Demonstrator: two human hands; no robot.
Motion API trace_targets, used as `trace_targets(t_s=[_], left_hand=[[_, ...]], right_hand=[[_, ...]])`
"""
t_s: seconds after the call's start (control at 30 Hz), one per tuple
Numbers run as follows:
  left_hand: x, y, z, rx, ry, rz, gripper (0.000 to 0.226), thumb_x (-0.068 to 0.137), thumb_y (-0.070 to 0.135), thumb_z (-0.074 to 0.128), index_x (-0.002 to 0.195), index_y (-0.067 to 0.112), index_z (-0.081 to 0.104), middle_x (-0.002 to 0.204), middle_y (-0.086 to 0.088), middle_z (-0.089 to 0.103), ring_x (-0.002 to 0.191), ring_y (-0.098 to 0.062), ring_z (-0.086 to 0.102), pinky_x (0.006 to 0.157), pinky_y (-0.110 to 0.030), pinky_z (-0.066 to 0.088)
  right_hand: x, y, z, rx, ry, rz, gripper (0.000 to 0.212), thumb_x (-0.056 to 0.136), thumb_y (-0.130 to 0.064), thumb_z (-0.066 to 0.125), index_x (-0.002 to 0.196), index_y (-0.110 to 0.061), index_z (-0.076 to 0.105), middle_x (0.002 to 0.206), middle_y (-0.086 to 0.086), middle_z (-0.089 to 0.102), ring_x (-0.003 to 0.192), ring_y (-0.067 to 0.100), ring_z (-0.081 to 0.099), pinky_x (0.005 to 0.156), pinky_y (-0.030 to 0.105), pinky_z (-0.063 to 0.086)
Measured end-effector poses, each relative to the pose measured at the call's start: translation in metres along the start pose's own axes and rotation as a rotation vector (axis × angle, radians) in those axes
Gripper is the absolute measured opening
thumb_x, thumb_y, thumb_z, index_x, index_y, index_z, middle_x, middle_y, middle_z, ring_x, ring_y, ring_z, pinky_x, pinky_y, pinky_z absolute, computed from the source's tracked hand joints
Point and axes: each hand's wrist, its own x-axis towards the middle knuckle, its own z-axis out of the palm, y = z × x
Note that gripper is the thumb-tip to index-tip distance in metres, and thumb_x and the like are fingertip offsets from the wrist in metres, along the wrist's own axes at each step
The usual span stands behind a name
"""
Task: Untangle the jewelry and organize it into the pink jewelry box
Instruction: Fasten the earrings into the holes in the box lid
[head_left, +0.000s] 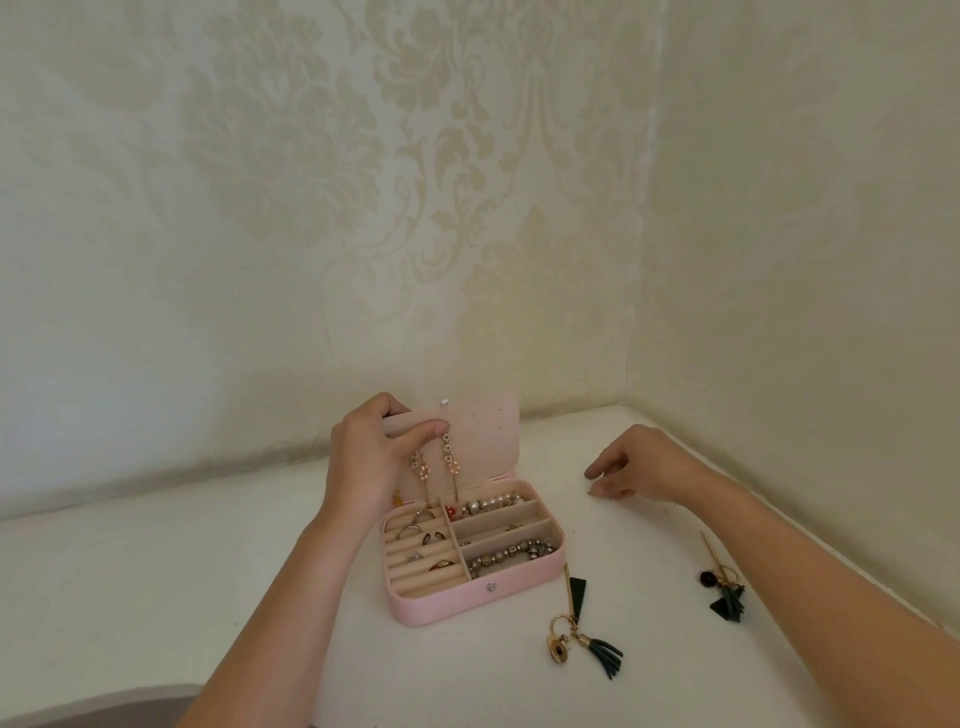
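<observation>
I keep the pink jewelry box (441, 605) open near the desk's (156, 571) far edge, left hand (363, 457) fingers pinching its lid (488, 441) upright so that, I judge, the hung earrings (449, 462) dangle untangled, right hand (639, 467) fingers loosely curled, empty, beyond 2 tassel earrings (576, 629) toward the right edge; damask wallpaper (311, 156) encloses the far-right corner.

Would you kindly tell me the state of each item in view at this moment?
pink jewelry box: open, on the table.
lid: upright, gripped by the left hand.
drop earrings: hanging from the lid.
bead bracelet: in the front compartment.
tassel earrings: loose on the table, outside the box.
right hand: relaxed, holding nothing.
</observation>
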Motion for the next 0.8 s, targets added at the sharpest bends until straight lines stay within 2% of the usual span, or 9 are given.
trace_targets(t_s=[0.13,0.2,0.33,0.43,0.57,0.7,0.8], left_hand=[[0.005,-0.001,0.0,0.002,-0.013,-0.033,0.041,0.064,0.034,0.084,0.068,0.005,0.057,0.059,-0.005,0.047,0.056,-0.015,0.038,0.051,-0.029,0.028],[0.007,-0.001,0.0,0.001,-0.02,-0.038,0.041,0.064,0.035,0.084,0.069,0.004,0.057,0.059,-0.006,0.049,0.056,-0.016,0.039,0.051,-0.029,0.027],[0.008,0.0,0.001,-0.038,-0.007,-0.052,0.035,0.064,0.031,0.085,0.067,0.01,0.058,0.057,0.0,0.049,0.053,-0.012,0.04,0.046,-0.019,0.028],[0.007,-0.002,0.001,-0.063,-0.001,-0.059,0.032,0.064,0.031,0.085,0.066,0.014,0.058,0.057,0.002,0.052,0.052,-0.009,0.043,0.046,-0.018,0.031],[0.007,-0.004,0.003,-0.116,0.013,-0.06,0.029,0.064,0.028,0.085,0.067,0.015,0.058,0.057,0.005,0.056,0.048,-0.002,0.046,0.045,-0.016,0.035],[0.004,-0.006,0.002,-0.19,0.018,-0.064,0.024,0.068,0.021,0.082,0.073,0.013,0.06,0.06,0.007,0.061,0.049,0.002,0.052,0.047,-0.013,0.04],[0.003,-0.014,-0.001,-0.217,0.007,-0.058,0.018,0.076,0.027,0.076,0.08,0.015,0.064,0.069,0.006,0.067,0.061,-0.002,0.06,0.058,-0.019,0.048]], right_hand=[[0.002,0.0,0.005,0.016,0.008,-0.031,0.009,0.072,-0.009,0.079,0.074,-0.017,0.075,0.063,-0.002,0.069,0.047,-0.002,0.056,0.053,0.01,0.044],[0.003,-0.001,0.005,-0.005,0.004,-0.044,0.01,0.073,-0.009,0.078,0.071,-0.018,0.075,0.06,-0.004,0.068,0.047,-0.002,0.055,0.052,0.01,0.042],[0.005,-0.002,0.004,-0.031,-0.036,-0.057,0.013,0.073,-0.006,0.076,0.067,-0.018,0.073,0.054,-0.008,0.065,0.046,-0.001,0.054,0.052,0.012,0.043],[0.007,-0.007,0.001,-0.04,-0.007,-0.068,0.012,0.074,-0.005,0.075,0.067,-0.014,0.072,0.055,-0.005,0.065,0.048,0.003,0.056,0.053,0.014,0.046],[0.005,-0.027,-0.004,0.058,0.078,-0.133,0.012,0.073,-0.003,0.076,0.067,-0.012,0.07,0.059,0.001,0.066,0.05,0.006,0.059,0.056,0.018,0.049],[0.002,-0.061,-0.008,0.205,0.183,-0.248,0.009,0.076,-0.005,0.075,0.072,-0.012,0.072,0.06,0.001,0.066,0.051,0.003,0.058,0.055,0.012,0.047],[-0.001,-0.086,-0.005,0.356,0.192,-0.331,0.009,0.078,-0.003,0.072,0.074,-0.01,0.072,0.062,0.004,0.066,0.053,0.004,0.058,0.056,0.011,0.048]])
